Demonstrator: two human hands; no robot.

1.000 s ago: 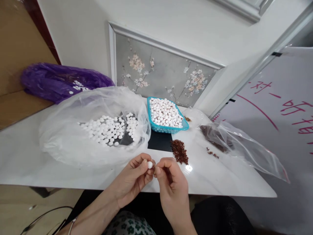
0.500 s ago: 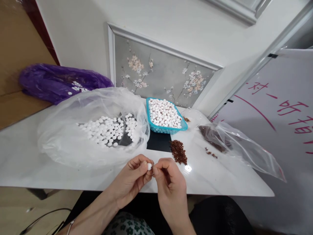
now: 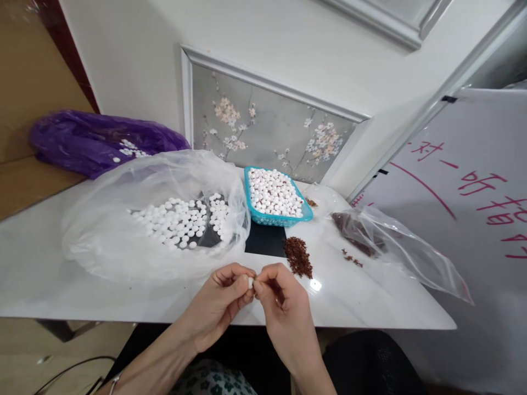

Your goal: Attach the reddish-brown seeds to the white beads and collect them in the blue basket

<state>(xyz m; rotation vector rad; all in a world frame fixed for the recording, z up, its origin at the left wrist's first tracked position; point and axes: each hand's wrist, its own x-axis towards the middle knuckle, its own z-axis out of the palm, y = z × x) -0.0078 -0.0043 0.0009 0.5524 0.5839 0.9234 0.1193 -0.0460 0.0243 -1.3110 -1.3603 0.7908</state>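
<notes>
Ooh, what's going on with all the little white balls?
A person's left hand pinches a small white ball, and the right hand is pinched close beside it; whether that hand holds anything is hidden. More white balls fill a blue basket and lie in a cloudy bag. A heap of reddish-brown bits sits on the table beyond them.

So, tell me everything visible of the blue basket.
The blue basket looks like see-through plastic, rectangular with rounded corners and a wide rim. It sits upright on the table, brimful of white balls, reddish-brown showing among them. A black sheet lies at its front; whether the translucent bag touches its side is unclear. The left hand and right hand are apart from it.
</notes>
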